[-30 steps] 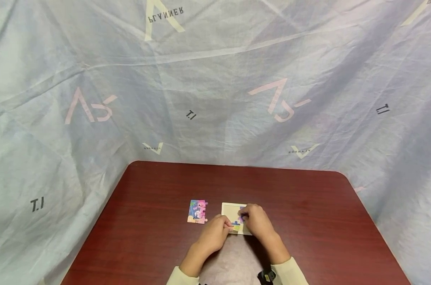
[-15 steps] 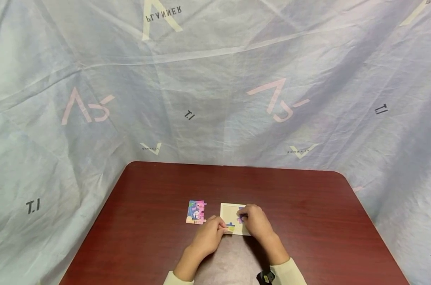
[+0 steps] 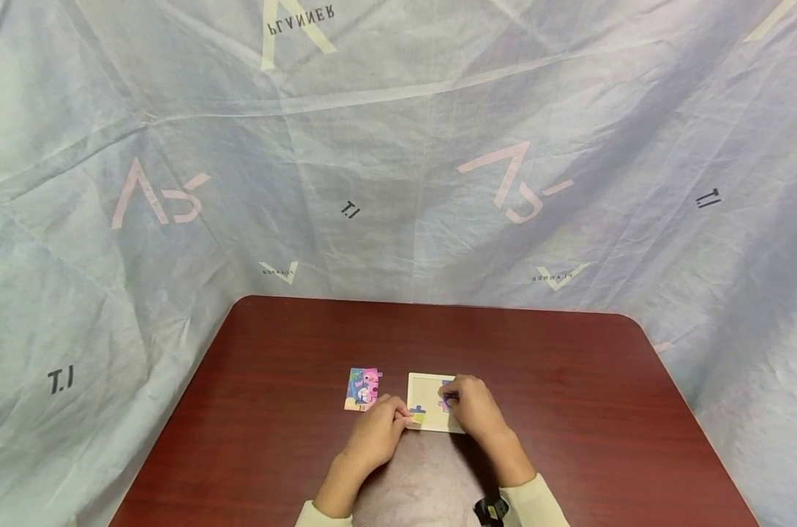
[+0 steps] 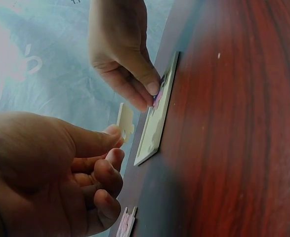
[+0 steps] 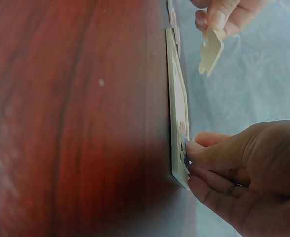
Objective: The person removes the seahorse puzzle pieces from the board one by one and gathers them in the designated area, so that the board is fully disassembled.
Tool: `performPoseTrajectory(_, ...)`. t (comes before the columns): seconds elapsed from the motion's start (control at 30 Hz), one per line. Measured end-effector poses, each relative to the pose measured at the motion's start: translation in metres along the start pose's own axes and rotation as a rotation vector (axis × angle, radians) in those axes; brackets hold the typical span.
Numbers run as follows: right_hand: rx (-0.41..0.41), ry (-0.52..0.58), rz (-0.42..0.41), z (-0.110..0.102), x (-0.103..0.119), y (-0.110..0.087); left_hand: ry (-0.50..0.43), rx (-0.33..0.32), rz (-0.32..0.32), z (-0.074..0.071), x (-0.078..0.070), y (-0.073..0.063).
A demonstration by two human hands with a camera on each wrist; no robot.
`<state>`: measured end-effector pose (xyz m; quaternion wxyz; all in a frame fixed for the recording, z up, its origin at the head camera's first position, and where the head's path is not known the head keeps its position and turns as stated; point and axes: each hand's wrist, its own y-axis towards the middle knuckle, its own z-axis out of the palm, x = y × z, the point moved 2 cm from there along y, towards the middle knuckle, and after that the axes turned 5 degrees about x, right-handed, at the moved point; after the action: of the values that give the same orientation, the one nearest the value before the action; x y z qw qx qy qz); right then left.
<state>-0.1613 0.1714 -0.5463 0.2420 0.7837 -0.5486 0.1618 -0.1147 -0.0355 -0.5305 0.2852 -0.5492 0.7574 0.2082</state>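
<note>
My left hand (image 3: 375, 432) pinches a yellow-green and blue jigsaw puzzle piece (image 3: 418, 416) by its edge, over the near left corner of a cream puzzle tray (image 3: 436, 430). Both wrist views show that piece (image 5: 212, 52) raised off the tray, its pale back visible. At the tray's right side my right hand (image 3: 475, 410) holds a pink, purple and blue puzzle piece (image 4: 157, 101) between thumb and fingers, low inside the rim. The fingers cover much of this second piece. Bare tray floor shows between the two hands.
Several joined puzzle pieces (image 3: 362, 388) with a pink and blue picture lie left of the tray, close to my left hand. All of it rests on a dark red wooden table (image 3: 293, 351). Printed grey fabric (image 3: 411, 146) hangs behind and along both sides.
My left hand has moved left with its puzzle piece, from the near middle of the tray to the near left corner. The right hand has stayed in place.
</note>
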Motion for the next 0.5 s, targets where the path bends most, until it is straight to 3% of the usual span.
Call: performPoseTrajectory(0.5,0.025,0.013,0.017,-0.001,0.0,0.0,-0.024,-0.021,-0.027,-0.008,0.011,-0.005)
